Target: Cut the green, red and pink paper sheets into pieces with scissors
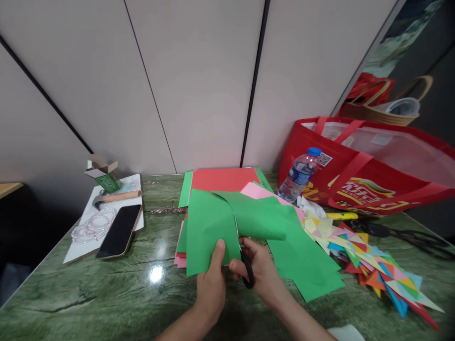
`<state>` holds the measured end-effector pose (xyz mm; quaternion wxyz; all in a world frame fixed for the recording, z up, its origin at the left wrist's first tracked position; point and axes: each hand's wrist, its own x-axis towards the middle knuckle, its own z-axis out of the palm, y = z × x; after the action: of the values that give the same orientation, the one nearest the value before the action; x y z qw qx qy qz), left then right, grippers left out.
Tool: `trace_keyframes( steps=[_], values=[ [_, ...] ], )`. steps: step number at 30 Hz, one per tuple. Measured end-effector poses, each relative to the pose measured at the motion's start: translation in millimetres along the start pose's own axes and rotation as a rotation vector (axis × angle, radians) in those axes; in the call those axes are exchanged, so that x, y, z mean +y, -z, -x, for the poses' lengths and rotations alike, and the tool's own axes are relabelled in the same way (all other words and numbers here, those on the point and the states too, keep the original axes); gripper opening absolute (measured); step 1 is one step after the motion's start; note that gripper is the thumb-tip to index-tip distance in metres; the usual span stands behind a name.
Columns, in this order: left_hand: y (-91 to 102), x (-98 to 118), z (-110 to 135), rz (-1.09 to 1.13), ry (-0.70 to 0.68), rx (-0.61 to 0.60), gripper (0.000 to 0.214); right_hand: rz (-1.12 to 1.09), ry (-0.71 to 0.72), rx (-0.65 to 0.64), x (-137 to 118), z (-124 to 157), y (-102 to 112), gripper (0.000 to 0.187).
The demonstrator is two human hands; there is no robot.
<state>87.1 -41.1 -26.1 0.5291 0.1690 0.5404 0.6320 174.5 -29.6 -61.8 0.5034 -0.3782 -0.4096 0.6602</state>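
Note:
In the head view, a sheet of green paper (209, 222) is held up over the table by my left hand (211, 289), thumb on top and fingers behind it. My right hand (259, 270) is closed round the black handles of a pair of scissors (247, 270). The blades lie along a slit that runs up through the sheet, and the part right of the slit curls over. More green paper (305, 265) lies beneath on the right. A stack of coloured paper with a red sheet (223, 179) on top lies behind.
To the right stand a water bottle (300, 174) and a red bag (355, 166), with folded paper pieces (377, 265) and a yellow tube (341, 216) before them. At left are a phone (120, 231), beads (94, 226), a wooden-handled tool (121, 196) and a small green box (106, 180).

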Motion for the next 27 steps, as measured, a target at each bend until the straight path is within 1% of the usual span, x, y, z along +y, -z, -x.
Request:
trace_keyframes(
  steps=[3,7,10,15,17,19,21,23,25,26,27],
  values=[
    [0.7,-0.6,-0.1,0.013,0.021,-0.022,0.026,0.018,0.000,0.008,1.3,0.1,1.2,0.040],
    [1.8,-2.6,-1.3,-0.020,0.033,-0.039,0.028,0.098,-0.011,0.029,2.0,-0.2,2.3,0.039],
    [1.8,-1.8,-2.5,-0.038,0.004,-0.027,0.024,0.134,-0.021,0.038,1.2,-0.7,1.9,0.039],
    [2.8,-3.5,-6.2,-0.100,-0.066,0.021,0.011,0.161,-0.062,0.072,-2.1,-0.7,-1.1,0.039],
    [3.0,-5.6,-7.5,-0.105,-0.083,0.032,0.010,0.157,-0.061,0.096,-2.7,-0.6,-1.1,0.037],
    [3.3,-6.0,-8.6,-0.106,-0.105,0.007,0.011,0.151,-0.044,0.126,-2.6,-0.8,0.5,0.035],
    [5.0,-3.6,-10.7,-0.152,-0.167,-0.007,0.010,0.154,-0.031,0.128,-3.1,-1.0,3.2,0.034],
    [9.1,1.2,-15.6,-0.235,-0.237,0.034,0.010,0.169,-0.048,0.069,-5.4,-1.0,5.8,0.036],
    [14.7,6.8,-24.0,-0.285,-0.276,0.102,0.017,0.187,-0.059,0.001,-10.3,-1.2,8.2,0.037],
    [17.2,9.2,-29.1,-0.284,-0.289,0.130,0.020,0.203,-0.028,0.010,-13.4,-1.8,9.9,0.036],
    [19.1,11.1,-34.4,-0.240,-0.308,0.132,0.019,0.223,0.027,0.047,-16.4,-2.9,12.2,0.034]
  ],
)
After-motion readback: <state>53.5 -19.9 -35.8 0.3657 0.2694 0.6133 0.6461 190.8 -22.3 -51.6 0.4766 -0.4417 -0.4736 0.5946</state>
